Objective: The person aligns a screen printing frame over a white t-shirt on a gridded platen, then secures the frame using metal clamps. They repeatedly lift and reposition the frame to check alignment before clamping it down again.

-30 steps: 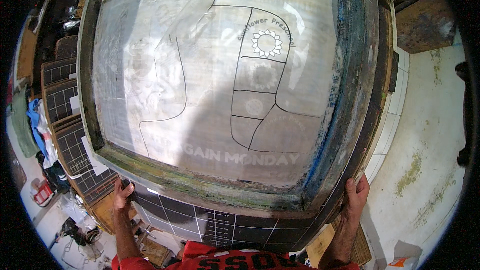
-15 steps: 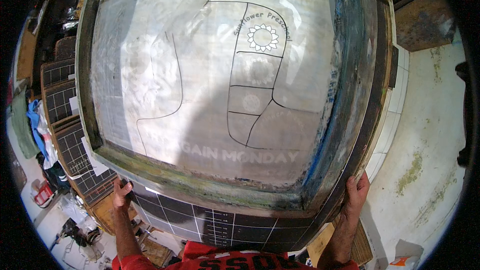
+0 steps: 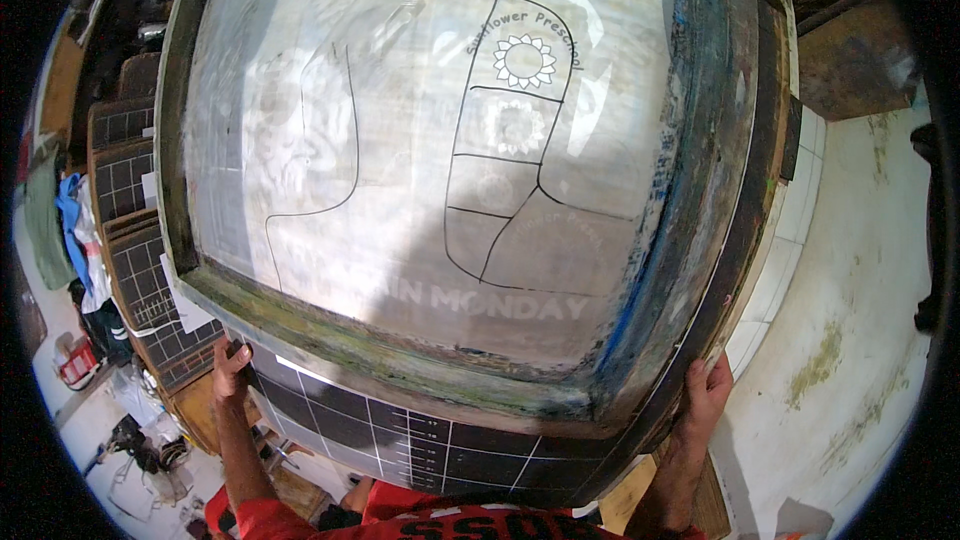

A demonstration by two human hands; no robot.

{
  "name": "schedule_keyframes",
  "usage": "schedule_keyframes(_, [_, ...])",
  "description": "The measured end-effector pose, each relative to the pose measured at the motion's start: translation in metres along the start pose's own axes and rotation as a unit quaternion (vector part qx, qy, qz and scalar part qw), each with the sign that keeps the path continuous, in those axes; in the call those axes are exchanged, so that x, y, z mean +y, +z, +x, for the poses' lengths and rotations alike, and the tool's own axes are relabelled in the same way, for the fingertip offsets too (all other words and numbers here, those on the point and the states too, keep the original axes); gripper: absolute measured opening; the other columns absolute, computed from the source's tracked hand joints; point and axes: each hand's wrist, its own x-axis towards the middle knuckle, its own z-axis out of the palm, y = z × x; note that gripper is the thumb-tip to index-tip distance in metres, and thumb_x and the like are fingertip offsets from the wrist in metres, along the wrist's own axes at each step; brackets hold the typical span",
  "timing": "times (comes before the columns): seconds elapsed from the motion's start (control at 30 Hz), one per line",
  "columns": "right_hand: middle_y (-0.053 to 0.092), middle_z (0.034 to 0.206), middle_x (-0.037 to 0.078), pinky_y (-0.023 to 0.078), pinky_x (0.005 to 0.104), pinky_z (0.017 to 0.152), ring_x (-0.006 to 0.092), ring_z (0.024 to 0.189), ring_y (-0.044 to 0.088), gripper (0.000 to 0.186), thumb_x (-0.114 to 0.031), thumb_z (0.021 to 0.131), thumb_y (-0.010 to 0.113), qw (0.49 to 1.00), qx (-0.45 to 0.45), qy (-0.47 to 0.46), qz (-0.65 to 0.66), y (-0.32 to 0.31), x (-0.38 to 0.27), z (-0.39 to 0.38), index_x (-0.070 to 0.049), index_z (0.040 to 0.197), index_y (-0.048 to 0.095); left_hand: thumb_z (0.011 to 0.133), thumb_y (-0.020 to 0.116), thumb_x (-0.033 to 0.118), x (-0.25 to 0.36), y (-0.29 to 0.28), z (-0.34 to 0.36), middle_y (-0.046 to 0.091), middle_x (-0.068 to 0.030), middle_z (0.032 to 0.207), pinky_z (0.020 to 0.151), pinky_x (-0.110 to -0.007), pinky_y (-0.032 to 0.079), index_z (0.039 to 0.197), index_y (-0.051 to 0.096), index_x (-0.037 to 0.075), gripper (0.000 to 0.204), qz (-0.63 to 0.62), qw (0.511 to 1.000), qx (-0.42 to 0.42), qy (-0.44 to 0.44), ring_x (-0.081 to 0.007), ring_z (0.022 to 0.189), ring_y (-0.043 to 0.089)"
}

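One framed screen (image 3: 400, 368) over one gridded board (image 3: 390, 430)

At the far left hang two cloths, one green (image 3: 40, 190) and one blue (image 3: 70, 202), soft and creased. Just right of them stand at least two dark panels (image 3: 145, 285) ruled with white squares.

The left hand (image 3: 231, 372) grips the board's near left edge, thumb on top, fingers mostly hidden.

In the middle, the framed screen lies over the black, white-lined board, whose near strip shows. Its four-sided border is rough, smeared green and blue; within it stretches one translucent, glossy, rippled sheet (image 3: 400, 140). Thin black outlines (image 3: 500, 158) curve across it, the right one split into four sections. Two petalled rings (image 3: 505, 61) fill the upper two.

The right hand (image 3: 707, 392) is closed on the board's near right edge.

Farther right run white tiles (image 3: 785, 250), then a pale surface (image 3: 860, 240) with greenish stains.
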Motion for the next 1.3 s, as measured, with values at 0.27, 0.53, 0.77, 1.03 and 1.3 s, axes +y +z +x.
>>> schedule_keyframes(0.27, [0.059,0.126,0.015,0.045,0.0369,0.099,0.0214,0.112,0.057,0.064,-0.02,0.088,0.075,0.998,-0.024,0.038,0.038,-0.003,-0.007,0.001,0.005,0.138,0.044,0.071,0.087,0.027,-0.001,-0.006,0.004,0.059,-0.0059,0.109,0.088,-0.039,0.045,0.124,0.053,0.005,0.067,0.032,0.999,0.0,-0.002,-0.0225,0.099,0.057])
schedule_keyframes(0.53, [0.056,0.132,0.014,0.044,0.0366,0.1,0.0221,0.114,0.057,0.066,-0.02,0.091,0.072,0.996,-0.04,0.055,0.052,0.002,-0.013,0.001,0.005,0.143,0.04,0.079,0.083,0.029,0.01,0.003,0.001,0.058,-0.0008,0.098,0.079,-0.034,0.044,0.125,0.056,0.002,0.06,0.043,0.998,-0.051,0.021,-0.0166,0.089,0.055])
schedule_keyframes(0.77, [0.053,0.137,0.015,0.041,0.038,0.105,0.0241,0.121,0.053,0.066,-0.02,0.092,0.071,0.998,-0.015,0.047,0.024,0.005,-0.013,-0.002,0.005,0.143,0.038,0.076,0.085,0.033,0.015,-0.003,0.005,0.06,-0.002,0.105,0.083,-0.035,0.044,0.126,0.055,0.003,0.067,0.073,0.995,-0.069,0.0,-0.0183,0.094,0.056])
schedule_keyframes(1.03, [0.055,0.133,0.014,0.042,0.037,0.103,0.0225,0.117,0.055,0.064,-0.019,0.092,0.07,0.998,-0.02,0.038,0.046,0.007,-0.014,-0.006,0.004,0.143,0.039,0.077,0.084,0.031,0.022,0.008,-0.001,0.057,-0.0019,0.106,0.085,-0.035,0.043,0.126,0.055,0.005,0.063,0.061,0.995,-0.074,-0.008,-0.0184,0.097,0.054])
schedule_keyframes(1.3, [0.058,0.129,0.014,0.045,0.0373,0.098,0.0225,0.112,0.058,0.063,-0.021,0.091,0.072,0.997,-0.013,0.039,0.069,0.01,-0.015,-0.006,0.003,0.14,0.042,0.078,0.082,0.03,0.01,-0.002,0.003,0.054,-0.0001,0.097,0.08,-0.032,0.043,0.114,0.056,0.007,0.051,0.063,0.997,-0.052,0.012,-0.0149,0.09,0.052])
